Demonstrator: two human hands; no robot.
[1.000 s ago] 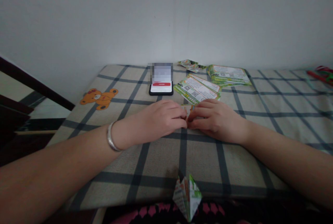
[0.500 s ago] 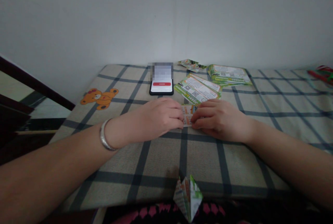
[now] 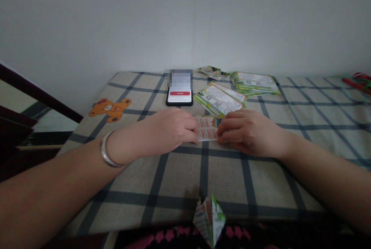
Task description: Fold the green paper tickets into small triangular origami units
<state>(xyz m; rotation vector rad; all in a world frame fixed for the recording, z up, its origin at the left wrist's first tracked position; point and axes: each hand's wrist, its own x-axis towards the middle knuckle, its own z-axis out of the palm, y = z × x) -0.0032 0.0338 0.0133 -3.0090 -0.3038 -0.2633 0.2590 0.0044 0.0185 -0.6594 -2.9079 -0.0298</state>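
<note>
A folded printed paper strip lies flat on the plaid tablecloth in the middle. My left hand presses its left end with curled fingers. My right hand pinches its right end in the same way. A silver bangle sits on my left wrist. A folded paper shape with green and white faces stands at the table's near edge, just below my hands.
A phone with a lit screen lies beyond my hands. Green leaflets and a stack of them lie at the back right, with crumpled paper behind. Red objects sit far right. A wall closes the back.
My hands have slid apart along the paper strip, left hand leftward and right hand rightward. More of the strip shows between them now.
</note>
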